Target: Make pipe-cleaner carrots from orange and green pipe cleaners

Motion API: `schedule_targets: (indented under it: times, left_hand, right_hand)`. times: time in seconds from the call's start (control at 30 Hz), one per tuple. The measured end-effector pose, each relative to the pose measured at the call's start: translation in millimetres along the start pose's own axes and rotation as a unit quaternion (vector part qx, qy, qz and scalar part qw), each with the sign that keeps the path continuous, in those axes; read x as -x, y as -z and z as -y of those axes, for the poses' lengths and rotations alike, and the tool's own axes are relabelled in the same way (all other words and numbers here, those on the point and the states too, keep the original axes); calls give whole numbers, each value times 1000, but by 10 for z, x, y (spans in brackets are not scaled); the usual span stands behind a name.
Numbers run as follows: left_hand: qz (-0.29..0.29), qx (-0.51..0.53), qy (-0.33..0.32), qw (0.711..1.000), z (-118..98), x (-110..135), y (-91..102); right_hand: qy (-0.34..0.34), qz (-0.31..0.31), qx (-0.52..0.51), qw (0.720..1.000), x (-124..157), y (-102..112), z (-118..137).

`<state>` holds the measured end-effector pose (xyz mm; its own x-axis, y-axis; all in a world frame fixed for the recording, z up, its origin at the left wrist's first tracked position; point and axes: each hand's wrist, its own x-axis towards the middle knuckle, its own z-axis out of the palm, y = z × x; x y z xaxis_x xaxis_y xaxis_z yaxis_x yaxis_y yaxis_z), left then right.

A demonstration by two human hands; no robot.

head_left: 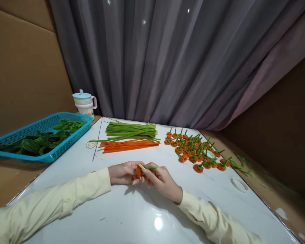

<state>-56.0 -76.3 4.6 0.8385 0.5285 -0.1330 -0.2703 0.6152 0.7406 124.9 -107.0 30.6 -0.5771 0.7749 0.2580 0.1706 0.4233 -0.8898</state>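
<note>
Over the middle of the white table, my left hand [127, 172] is closed on a small ribbed orange pipe-cleaner pumpkin [139, 170]. My right hand [159, 178] pinches its green stem [151, 168] between thumb and fingers, close to the orange part. The fingertips of both hands meet around the piece and partly hide it. Beyond my hands lie a bundle of orange pipe cleaners [130, 146] and, behind it, a bundle of green pipe cleaners [130, 130]. To the right sits a group of similar orange pieces [198, 167] with green stems.
At the left stands a blue basket [51, 158] holding dark green looped pieces [32, 144]. A lidded cup [83, 103] is behind it. A white tape ring [239, 185] lies near the right edge, and another ring [208, 154] rests among the orange pieces. Grey curtains [152, 67] hang behind.
</note>
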Motion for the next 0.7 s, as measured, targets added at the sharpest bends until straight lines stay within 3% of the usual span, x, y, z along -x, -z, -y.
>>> schedule_targets:
  times: [0.23,0.4,0.5,0.6,0.7]
  left_hand:
    - [6,-26,20,999,13,1,49]
    - [-108,-74,-19,991,-34,0,-20]
    - [-171,-84,-69,979,-44,-17,-53]
    - [-237,-140,-109,955,-55,-68,-39]
    - [-325,-303,-168,880,-101,-68,-82]
  right_hand:
    - [62,-15,73,995,28,10,-16]
    - [35,-75,74,994,9,41,-157]
    - [-34,-115,11,993,-11,46,-284]
    - [-121,-112,-126,978,-43,52,-364]
    - [-180,-87,-250,947,-88,80,-393]
